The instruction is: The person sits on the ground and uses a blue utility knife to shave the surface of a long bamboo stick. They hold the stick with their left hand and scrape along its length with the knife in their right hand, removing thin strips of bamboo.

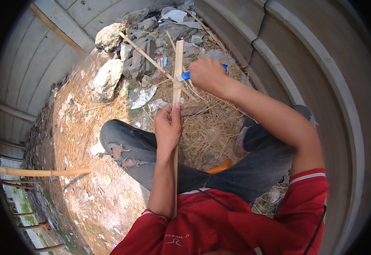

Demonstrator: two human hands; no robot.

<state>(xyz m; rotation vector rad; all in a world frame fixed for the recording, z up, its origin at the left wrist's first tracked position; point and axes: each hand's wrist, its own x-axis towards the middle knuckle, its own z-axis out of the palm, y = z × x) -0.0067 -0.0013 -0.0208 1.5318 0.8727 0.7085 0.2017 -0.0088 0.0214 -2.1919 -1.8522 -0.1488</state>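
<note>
A long, flat bamboo strip runs away from my body, its near end beside my left forearm. My left hand is closed round the strip at its middle, thumb on top. Farther up, my right hand is wrapped round the blue handle of a utility knife. The knife's blade end meets the strip at a node, from the right side. Most of the handle is hidden in my fist.
Straw-like shavings cover the ground between my legs. Thin bamboo sticks lie ahead, among rocks and litter. A corrugated wall curves along my right. An orange object lies by my legs; a bamboo pole stands out at left.
</note>
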